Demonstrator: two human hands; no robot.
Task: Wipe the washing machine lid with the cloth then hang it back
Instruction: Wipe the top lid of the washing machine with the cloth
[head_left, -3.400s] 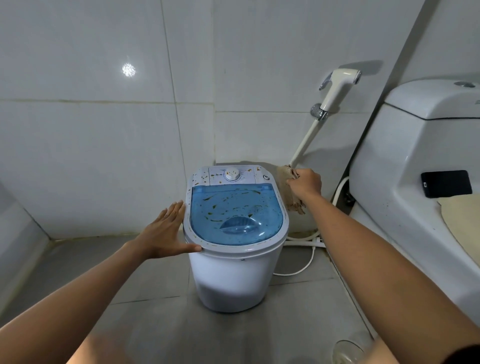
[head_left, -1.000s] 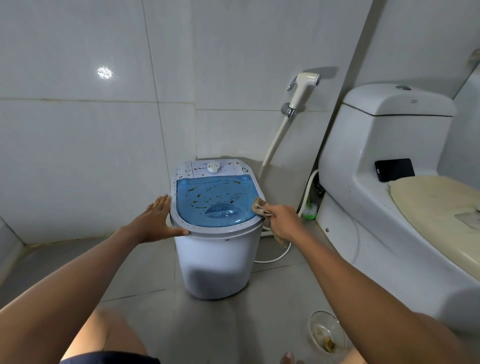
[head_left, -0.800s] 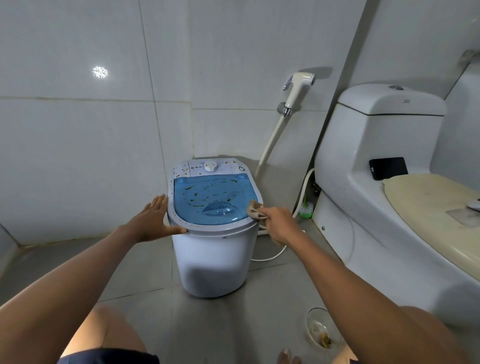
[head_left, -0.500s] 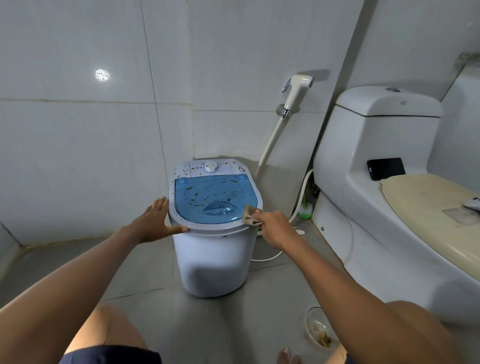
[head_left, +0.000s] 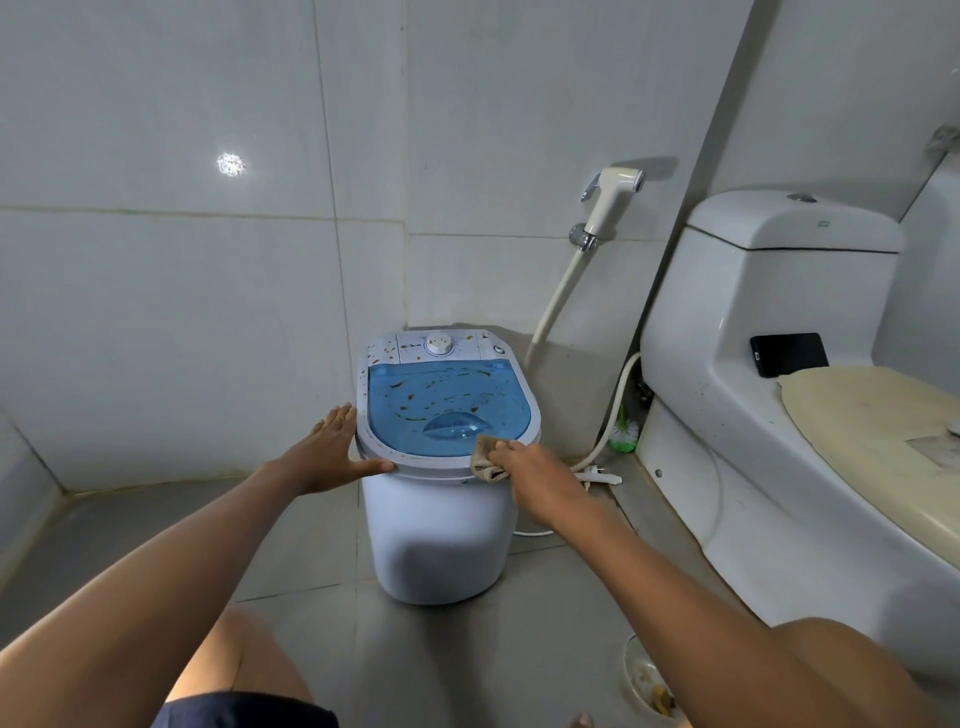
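Observation:
A small white washing machine (head_left: 441, 530) stands on the floor in the corner. Its blue see-through lid (head_left: 441, 405) is speckled with brown dirt, and so is the white control panel behind it. My right hand (head_left: 530, 473) grips a crumpled tan cloth (head_left: 485, 457) pressed on the lid's front right rim. My left hand (head_left: 327, 454) lies flat and open against the machine's left rim, thumb along the front edge.
A bidet sprayer (head_left: 610, 200) hangs on the wall behind the machine, with its hose (head_left: 556, 301) running down. A white toilet (head_left: 779, 415) fills the right side, with a black phone (head_left: 788, 354) on it. A glass bowl (head_left: 647, 686) sits on the floor near my right arm.
My right hand took the cloth from the sprayer hose down to the lid and slid it along the right rim toward the front. The left hand stayed on the left rim.

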